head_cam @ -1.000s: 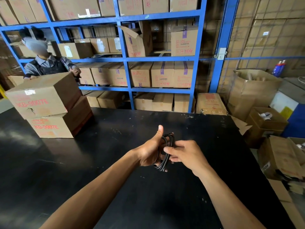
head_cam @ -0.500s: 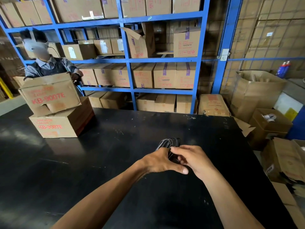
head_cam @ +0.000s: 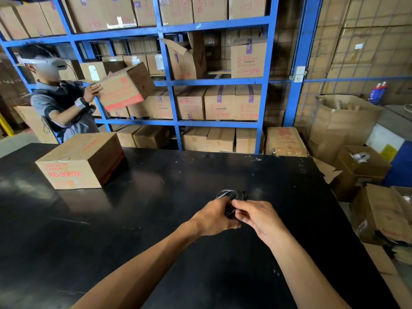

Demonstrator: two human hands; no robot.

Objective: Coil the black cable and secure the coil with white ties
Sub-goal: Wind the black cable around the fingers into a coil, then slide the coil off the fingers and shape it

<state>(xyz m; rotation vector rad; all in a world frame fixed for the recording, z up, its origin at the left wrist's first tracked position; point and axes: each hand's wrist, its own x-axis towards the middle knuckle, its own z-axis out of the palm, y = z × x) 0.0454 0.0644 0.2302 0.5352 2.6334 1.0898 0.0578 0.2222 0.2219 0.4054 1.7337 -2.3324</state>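
Observation:
A coil of black cable (head_cam: 231, 194) is held over the black table (head_cam: 156, 219), its loops sticking out beyond my fingers on the far side. My left hand (head_cam: 214, 217) wraps around the near part of the coil. My right hand (head_cam: 256, 217) pinches the coil from the right, fingertips meeting the left hand's. Most of the coil is hidden behind both hands. No white tie is visible.
A cardboard box (head_cam: 80, 161) sits on the table's far left. Behind it a person (head_cam: 60, 103) lifts another box (head_cam: 124, 88) toward the blue shelving (head_cam: 174, 81). Open cartons (head_cam: 361, 168) crowd the floor past the table's right edge.
My hands and the coil stay close together, drifting slightly away over the table. The person behind lifted the upper box off the stack and raised it toward the shelves.

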